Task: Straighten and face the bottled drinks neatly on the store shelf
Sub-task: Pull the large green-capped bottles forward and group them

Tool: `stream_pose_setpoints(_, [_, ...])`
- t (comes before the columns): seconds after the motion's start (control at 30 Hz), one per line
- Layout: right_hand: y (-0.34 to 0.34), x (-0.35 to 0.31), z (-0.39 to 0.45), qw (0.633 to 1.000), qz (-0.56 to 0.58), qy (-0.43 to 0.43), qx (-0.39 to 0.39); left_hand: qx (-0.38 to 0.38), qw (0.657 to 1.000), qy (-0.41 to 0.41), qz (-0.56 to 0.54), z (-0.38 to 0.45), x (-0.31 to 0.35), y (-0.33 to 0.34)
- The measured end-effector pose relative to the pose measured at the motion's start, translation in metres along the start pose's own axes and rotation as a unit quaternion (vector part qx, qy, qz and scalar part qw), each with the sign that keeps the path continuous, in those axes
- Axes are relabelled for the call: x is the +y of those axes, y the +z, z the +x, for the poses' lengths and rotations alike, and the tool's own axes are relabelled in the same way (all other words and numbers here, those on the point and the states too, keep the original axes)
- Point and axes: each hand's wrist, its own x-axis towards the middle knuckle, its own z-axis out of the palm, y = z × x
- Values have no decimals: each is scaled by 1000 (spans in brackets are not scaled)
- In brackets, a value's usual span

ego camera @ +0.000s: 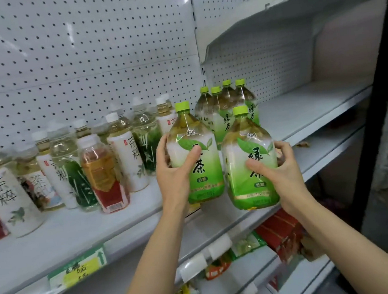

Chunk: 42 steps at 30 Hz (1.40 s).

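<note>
Holding two big green tea bottles at shelf [322,110] front: left hand [175,172] wrapped round left bottle [198,156], right hand [277,165] round right bottle [249,163]. Looked full, heavy, smooth, slippery. Best held at wide middle.

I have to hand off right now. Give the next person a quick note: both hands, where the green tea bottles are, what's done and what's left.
Left hand: grips the left front green tea bottle, label facing out.
Right hand: grips the right front green tea bottle, label facing out, at the shelf edge.
Behind them: four more green tea bottles clustered near the pegboard.
Done: both front labels face forward.
Left: line the two up evenly, tidy the rear cluster, then straighten the mixed small tea bottles to the left, several turned or leaning.
</note>
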Motion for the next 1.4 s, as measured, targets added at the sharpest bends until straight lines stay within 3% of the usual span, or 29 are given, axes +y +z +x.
stream_pose_setpoints(0.33, [-45, 10, 84, 1000, -9, 3, -2, 11, 999, -43, 15, 61, -51, 82])
stream_pose_setpoints(0.53, [-68, 15, 134, 1000, 20, -11, -11, 16, 998, -24, 57, 82, -77, 128])
stream_pose_setpoints(0.87, [-103, 24, 219, 996, 14, -21, -89, 67, 983, 2, 172, 80, -93, 178])
stream_pose_setpoints(0.97, [-101, 32, 242, 992, -11, -44, -116, 44, 978, 1, 206, 80, -95, 177])
stream_pose_setpoints(1.13, [-95, 50, 269, 985, -7, -52, -165, -71, 982, -51, 165, 82, -91, 160])
stream_pose_setpoints(1.4, [-97, 77, 288, 979, -37, -37, -198, -59, 984, -57, 161, 85, -98, 167])
